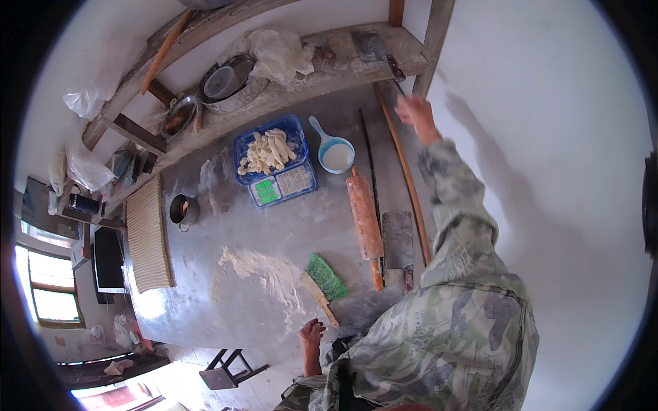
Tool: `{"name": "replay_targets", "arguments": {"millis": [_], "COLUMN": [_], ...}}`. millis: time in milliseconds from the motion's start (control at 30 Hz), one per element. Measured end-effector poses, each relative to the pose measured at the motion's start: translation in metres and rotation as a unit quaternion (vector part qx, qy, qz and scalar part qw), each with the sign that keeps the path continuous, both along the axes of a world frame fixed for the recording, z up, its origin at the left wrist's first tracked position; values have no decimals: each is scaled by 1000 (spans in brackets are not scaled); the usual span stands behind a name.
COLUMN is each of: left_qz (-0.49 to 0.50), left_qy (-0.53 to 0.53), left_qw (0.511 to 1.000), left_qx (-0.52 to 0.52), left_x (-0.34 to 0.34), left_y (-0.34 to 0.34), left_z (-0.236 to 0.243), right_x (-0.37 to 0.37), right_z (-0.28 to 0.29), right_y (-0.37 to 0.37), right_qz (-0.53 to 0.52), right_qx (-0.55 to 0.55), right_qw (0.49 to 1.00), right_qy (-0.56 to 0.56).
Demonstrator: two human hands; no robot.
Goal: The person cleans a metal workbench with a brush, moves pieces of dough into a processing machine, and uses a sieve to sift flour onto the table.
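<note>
My right hand (416, 115) is raised at the far right, below the end of the wooden shelf. Its fingers look curled and slightly blurred around a thin dark piece that I cannot make out. Just above it, the dark handle (395, 68) of a flat-bladed tool (369, 45) sticks out over the shelf edge. My left hand (312, 334) hangs at the table's near edge, holding nothing, fingers loosely bent and apart. Close to it lies a brush with green bristles (325, 277) and a wooden handle (320, 299). Pale flour (264, 270) is smeared beside the brush.
On the metal table (226, 312), a digital scale (284, 186) carries a blue basket (240, 146) of dough pieces (269, 151). A blue ladle (317, 127) holds white powder. Nearby lie a rolling pin (363, 216), long rods (404, 168) and a flat scraper (397, 238). A metal cup (183, 209) stands left.
</note>
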State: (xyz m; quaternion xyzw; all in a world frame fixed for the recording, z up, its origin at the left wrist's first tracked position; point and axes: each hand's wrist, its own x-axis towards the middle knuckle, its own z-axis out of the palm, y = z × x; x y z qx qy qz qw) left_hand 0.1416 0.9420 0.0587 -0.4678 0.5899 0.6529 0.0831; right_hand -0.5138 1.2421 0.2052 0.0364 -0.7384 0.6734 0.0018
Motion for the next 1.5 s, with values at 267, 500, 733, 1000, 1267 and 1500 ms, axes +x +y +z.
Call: {"name": "replay_targets", "arguments": {"millis": [267,500,733,1000,1267,1500], "left_qz": [-88,-196,-170,-326,-367,-305], "left_qy": [-46,37,39,92,133,49], "left_qw": [995,979,985,941,921,950], "left_qx": [-1,-47,-3,29,3,-40], "left_x": [-16,-68,-60,-33,-13,14], "left_y": [11,6,0,16,7,-25], "left_z": [1,-8,20,-7,-18,-16], "right_x": [311,329,506,626,645,579], "right_z": [-211,-185,-87,-93,-100,-111], "right_y": [76,116,154,169,186,220], "right_qz": [14,-56,-11,-188,-227,-246], "right_qx": [558,227,-87,173,367,447], "right_qw": [829,940,895,939,889,857], "right_qy": [-16,-250,-438,-228,-155,-70]}}
